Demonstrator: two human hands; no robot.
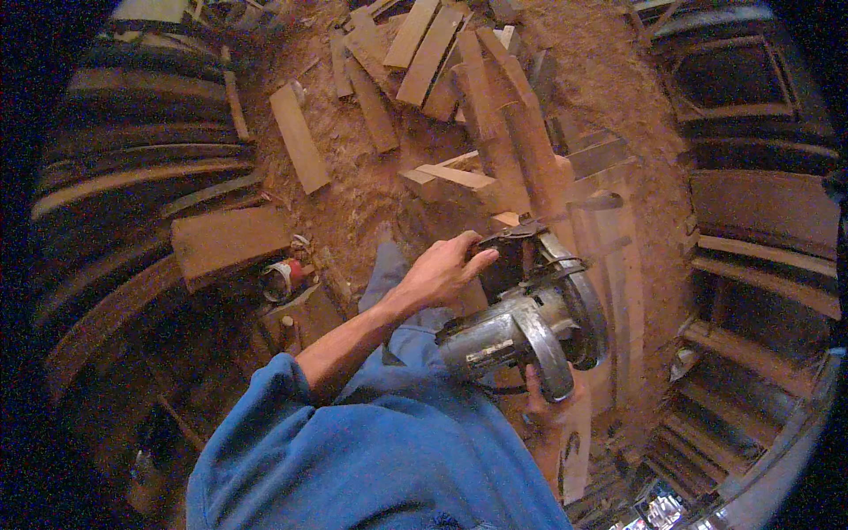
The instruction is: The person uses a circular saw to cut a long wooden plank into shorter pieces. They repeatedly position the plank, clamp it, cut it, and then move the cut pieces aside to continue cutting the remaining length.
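By a long wooden board (621, 353), a silver circular saw (530, 318) is held two-handed, seemingly for steadiness: the right hand (537, 397), partly hidden, wraps its curved handle (545, 356) while the left hand (450, 269) pinches its base plate (519, 232).

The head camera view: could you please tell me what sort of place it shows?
Most likely a woodworking shop or timber yard: there is a handheld power tool resembling a circular saw, cut boards lying about, and reddish-brown ground that looks covered in sawdust.
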